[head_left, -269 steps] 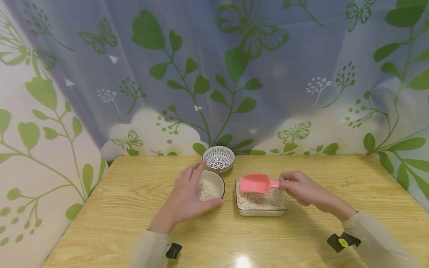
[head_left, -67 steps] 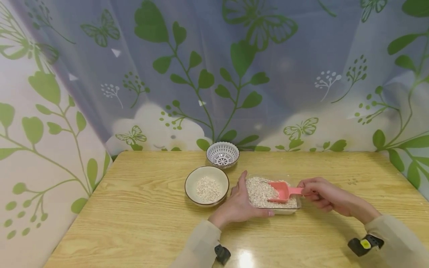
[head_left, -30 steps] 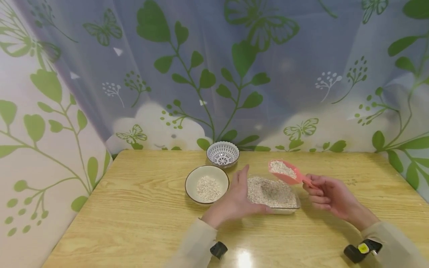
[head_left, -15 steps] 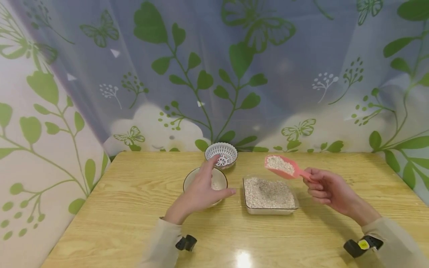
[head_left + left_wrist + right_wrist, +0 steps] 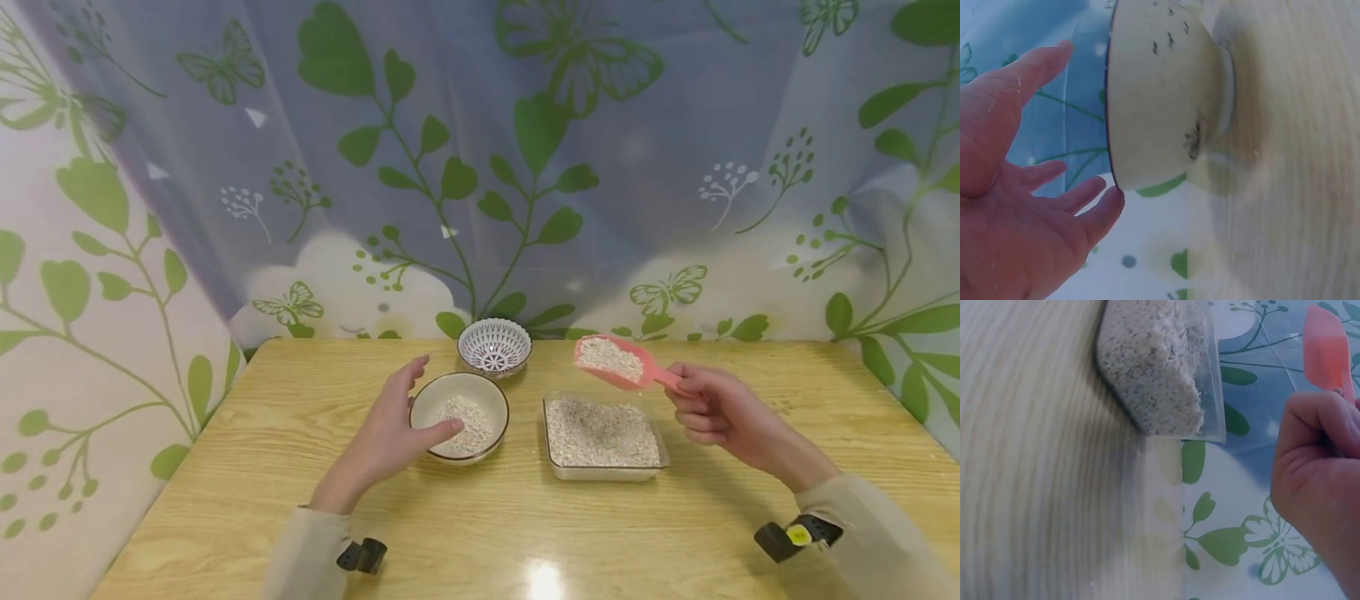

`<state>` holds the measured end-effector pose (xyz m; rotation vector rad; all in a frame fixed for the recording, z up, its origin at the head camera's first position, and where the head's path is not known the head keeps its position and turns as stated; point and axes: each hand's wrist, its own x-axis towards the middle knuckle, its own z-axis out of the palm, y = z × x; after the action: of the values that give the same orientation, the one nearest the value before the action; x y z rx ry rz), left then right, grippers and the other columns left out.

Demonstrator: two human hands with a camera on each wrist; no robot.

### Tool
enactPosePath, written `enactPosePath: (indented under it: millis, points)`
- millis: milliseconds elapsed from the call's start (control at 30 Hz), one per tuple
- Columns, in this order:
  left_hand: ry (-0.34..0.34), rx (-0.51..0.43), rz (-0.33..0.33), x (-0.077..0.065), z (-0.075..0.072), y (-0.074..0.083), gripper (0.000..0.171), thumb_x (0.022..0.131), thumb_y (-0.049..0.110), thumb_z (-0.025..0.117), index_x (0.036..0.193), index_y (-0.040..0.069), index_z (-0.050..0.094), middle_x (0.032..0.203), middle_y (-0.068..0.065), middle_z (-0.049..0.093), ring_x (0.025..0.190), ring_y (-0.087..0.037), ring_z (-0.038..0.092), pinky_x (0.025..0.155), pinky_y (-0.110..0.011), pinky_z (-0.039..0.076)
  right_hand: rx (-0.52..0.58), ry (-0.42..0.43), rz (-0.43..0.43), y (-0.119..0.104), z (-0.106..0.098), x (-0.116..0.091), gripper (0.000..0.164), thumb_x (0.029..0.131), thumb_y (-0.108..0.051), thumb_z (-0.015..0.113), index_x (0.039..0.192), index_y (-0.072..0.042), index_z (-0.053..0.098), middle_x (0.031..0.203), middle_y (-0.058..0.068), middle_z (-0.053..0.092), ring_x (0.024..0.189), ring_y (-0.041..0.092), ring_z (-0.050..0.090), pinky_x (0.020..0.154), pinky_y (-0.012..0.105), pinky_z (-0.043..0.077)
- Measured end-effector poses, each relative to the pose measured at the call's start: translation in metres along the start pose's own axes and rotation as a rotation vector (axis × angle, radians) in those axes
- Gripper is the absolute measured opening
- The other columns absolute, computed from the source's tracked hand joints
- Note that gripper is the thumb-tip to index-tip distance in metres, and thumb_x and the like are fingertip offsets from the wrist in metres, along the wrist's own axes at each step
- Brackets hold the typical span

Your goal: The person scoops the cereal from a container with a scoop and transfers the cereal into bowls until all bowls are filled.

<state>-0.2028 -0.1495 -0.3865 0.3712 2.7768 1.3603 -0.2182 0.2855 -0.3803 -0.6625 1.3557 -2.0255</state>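
My right hand grips the handle of a pink scoop heaped with oat flakes, raised above the back of a glass container. That rectangular glass container holds more flakes, with a hollow in their surface. At the left, my left hand is spread beside a cream bowl with a dark rim, its thumb over the near left of the rim. In the left wrist view the fingertips reach the bowl's rim; whether they press it I cannot tell. Some flakes lie in the bowl's bottom.
A small white patterned bowl stands just behind the cream bowl, near the table's back edge. The wooden table meets a leaf-printed curtain at the back and left. Black wrist cameras sit on both sleeves.
The scoop has come up out of the glass container full of flakes and moved slightly left. My left hand has left the container and moved left to the cream bowl's side.
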Motion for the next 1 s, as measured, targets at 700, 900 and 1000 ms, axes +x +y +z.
enactPosePath:
  millis: [700, 900, 1000]
  points:
    - [-0.166, -0.031, -0.084, 0.007, 0.012, -0.029, 0.131, 0.071, 0.047, 0.091, 0.165, 0.010, 0.008, 0.165, -0.022, 0.029, 0.148, -0.042, 0.037, 0.121, -0.064, 0.029, -0.379, 0.324, 0.139, -0.004, 0.047, 0.048, 0.012, 0.105, -0.013, 0.040, 0.099, -0.004, 0.045, 0.061, -0.007, 0.026, 0.048, 0.008, 0.017, 0.045, 0.030, 0.011]
    - [-0.195, -0.094, -0.086, 0.009, 0.015, -0.033, 0.138, 0.066, 0.043, 0.095, 0.165, 0.014, 0.003, 0.164, -0.020, 0.032, 0.146, -0.038, 0.041, 0.122, -0.063, 0.029, -0.446, 0.306, 0.152, 0.001, 0.055, 0.061, 0.016, 0.107, -0.016, 0.040, 0.103, -0.003, 0.048, 0.060, -0.007, 0.029, 0.048, 0.009, 0.018, 0.044, 0.026, 0.015]
    - [-0.197, -0.107, -0.088, 0.008, 0.015, -0.033, 0.139, 0.066, 0.042, 0.095, 0.165, 0.015, 0.003, 0.164, -0.019, 0.032, 0.145, -0.037, 0.042, 0.122, -0.062, 0.030, -0.484, 0.310, 0.160, 0.004, 0.060, 0.070, 0.016, 0.107, -0.015, 0.039, 0.103, -0.002, 0.048, 0.061, -0.006, 0.030, 0.048, 0.008, 0.019, 0.044, 0.023, 0.018]
